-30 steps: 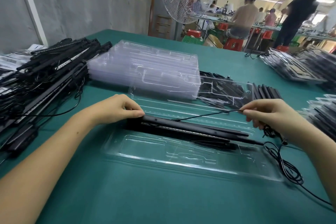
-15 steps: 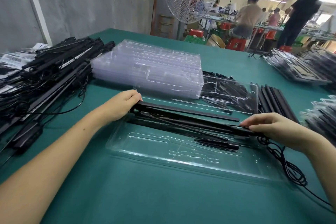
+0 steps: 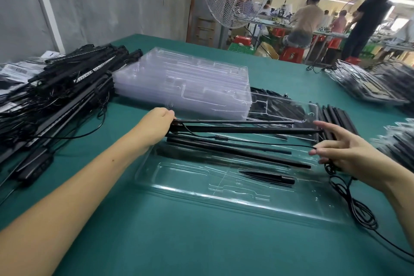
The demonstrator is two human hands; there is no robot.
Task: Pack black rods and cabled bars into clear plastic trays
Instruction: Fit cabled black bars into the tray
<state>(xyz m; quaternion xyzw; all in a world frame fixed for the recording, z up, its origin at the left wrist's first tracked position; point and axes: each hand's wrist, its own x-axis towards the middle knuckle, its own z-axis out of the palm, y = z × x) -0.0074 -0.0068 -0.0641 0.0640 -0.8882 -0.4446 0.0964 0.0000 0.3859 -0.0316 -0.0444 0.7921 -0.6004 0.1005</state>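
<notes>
Two hands hold black cabled bars (image 3: pixel 235 129) just above a clear tray (image 3: pixel 224 200) on the green tabletop (image 3: pixel 156 242).

At far left a tangled heap of bars (image 3: pixel 62 87) runs off the frame edge. The left hand (image 3: pixel 156 123) is closed round the bars' left ends, its fingertips hidden behind them. Beyond it stands a stack of empty trays (image 3: pixel 186 83). In the clear tray more rods (image 3: pixel 237 152) lie in the far slots and a short black piece (image 3: pixel 266 178) in a nearer one; the slot edges are hard to trace through the glare. The right hand (image 3: pixel 342 152) has its upper fingers spread, one touching the bars' right end, while the thumb and lower fingers pinch the thin cable (image 3: pixel 358 210), which coils down off the tray. Loose rods (image 3: pixel 336 119) lie behind it, and the filled trays at far right are blurred.
</notes>
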